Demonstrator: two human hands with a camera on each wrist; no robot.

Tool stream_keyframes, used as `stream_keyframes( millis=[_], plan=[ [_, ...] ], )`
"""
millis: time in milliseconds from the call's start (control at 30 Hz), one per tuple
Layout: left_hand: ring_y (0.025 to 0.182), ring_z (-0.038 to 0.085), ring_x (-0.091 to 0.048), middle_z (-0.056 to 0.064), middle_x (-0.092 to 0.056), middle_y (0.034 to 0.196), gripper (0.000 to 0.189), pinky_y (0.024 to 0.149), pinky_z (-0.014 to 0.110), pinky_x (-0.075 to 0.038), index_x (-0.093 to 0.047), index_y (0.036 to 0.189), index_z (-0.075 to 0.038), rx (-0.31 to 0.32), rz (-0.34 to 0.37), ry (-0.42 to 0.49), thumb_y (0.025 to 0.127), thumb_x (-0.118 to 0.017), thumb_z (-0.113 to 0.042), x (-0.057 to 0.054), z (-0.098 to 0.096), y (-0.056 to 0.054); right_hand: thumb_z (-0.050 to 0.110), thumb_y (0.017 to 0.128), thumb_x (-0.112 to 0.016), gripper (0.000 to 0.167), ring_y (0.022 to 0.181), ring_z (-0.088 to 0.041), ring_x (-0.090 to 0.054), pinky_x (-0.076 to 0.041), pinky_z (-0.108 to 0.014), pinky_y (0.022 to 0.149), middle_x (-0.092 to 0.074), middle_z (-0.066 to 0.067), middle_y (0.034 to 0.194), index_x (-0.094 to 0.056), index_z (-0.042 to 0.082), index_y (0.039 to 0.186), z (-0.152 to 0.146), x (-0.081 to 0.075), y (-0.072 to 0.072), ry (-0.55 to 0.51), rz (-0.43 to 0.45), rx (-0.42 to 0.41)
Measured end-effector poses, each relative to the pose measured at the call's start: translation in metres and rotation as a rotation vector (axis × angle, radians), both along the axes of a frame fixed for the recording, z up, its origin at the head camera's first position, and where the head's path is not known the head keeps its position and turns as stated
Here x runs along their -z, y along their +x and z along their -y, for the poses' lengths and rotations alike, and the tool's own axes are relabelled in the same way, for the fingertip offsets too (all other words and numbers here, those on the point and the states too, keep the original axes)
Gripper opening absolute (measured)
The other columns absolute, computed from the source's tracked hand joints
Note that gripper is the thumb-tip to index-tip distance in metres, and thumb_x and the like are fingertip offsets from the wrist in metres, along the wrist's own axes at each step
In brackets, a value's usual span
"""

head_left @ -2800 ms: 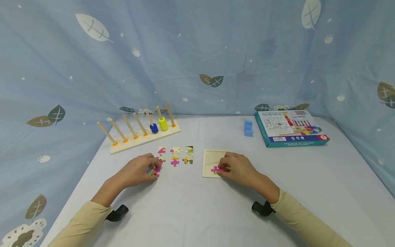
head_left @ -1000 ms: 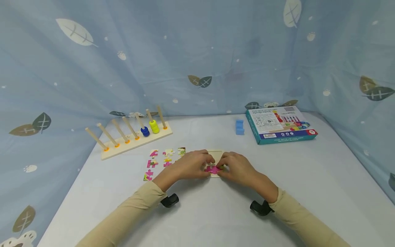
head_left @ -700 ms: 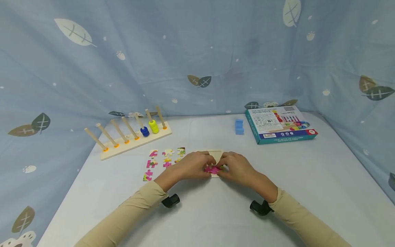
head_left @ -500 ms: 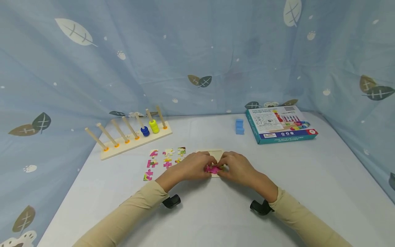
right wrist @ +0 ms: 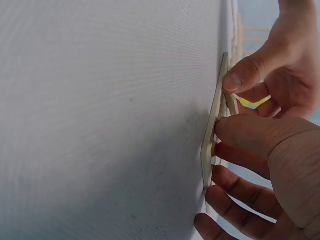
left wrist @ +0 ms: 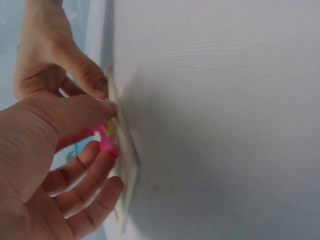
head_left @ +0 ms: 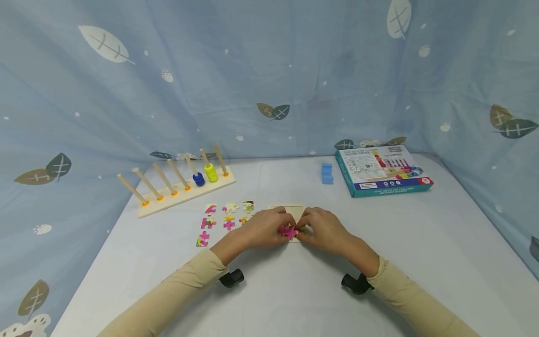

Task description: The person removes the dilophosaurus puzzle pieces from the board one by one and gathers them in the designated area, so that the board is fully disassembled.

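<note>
My left hand [head_left: 269, 226] pinches a pink jigsaw piece [head_left: 288, 231] between thumb and forefinger, tilted low over a shallow wooden puzzle tray [head_left: 290, 207]. Seen from the left wrist, the piece [left wrist: 107, 141] shows pink and green beside the loosely bent other fingers. My right hand [head_left: 322, 228] meets it from the other side, thumb at the tray's near edge, fingers curled round a partly hidden green-and-pink jigsaw piece [head_left: 308, 229]. In the right wrist view the right thumb lies along the tray edge [right wrist: 207, 150], and the left hand's piece [right wrist: 231, 103] stands edge-on. Both hands cover much of the tray.
Several loose jigsaw pieces [head_left: 208, 223] lie in rows left of the tray. Behind them stands a wooden peg board [head_left: 185, 191] with blue rings [head_left: 199, 179] and yellow rings [head_left: 211, 172]. A light blue block [head_left: 326, 173] and a printed box [head_left: 383, 171] sit at the back right.
The left hand has come from the loose pieces on the left to the tray. In the last half second the pink piece has tilted up between its fingers. The right hand stays at the tray.
</note>
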State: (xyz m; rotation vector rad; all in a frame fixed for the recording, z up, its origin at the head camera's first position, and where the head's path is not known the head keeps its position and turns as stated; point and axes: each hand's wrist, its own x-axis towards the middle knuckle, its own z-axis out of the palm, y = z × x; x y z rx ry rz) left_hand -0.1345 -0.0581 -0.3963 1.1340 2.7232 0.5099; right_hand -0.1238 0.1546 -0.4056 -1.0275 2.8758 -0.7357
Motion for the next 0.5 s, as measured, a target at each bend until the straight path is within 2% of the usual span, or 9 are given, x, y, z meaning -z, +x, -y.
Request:
stream_keyframes(
  millis=[233,500],
  plan=[
    [0.074,0.006,-0.050,-0.005,-0.058,0.096,0.029,0.061,0.021,-0.042,-0.072,0.113,-0.020,0.027,-0.088,0.059,0.085,-0.079,-0.025,0.004,0.006,0.006,0.020,0.079,-0.085,0.016,0.084,-0.014,-0.058,-0.048,-0.032,0.072,-0.065,0.006,0.089,-0.081,0.014,0.094,0.000,0.000,0.001,0.000,0.002,-0.002],
    [0.079,0.007,-0.053,-0.004,-0.059,0.100,0.027,0.065,0.024,-0.046,-0.075,0.111,-0.019,0.027,-0.172,0.072,0.084,-0.079,-0.023,-0.003,0.023,0.014,0.020,0.081,-0.084,0.011,0.081,-0.014,-0.059,-0.048,-0.031,0.069,-0.064,0.006,0.086,-0.081,0.014,0.089,0.000,0.003,0.001,-0.034,-0.018,-0.002]
  ],
)
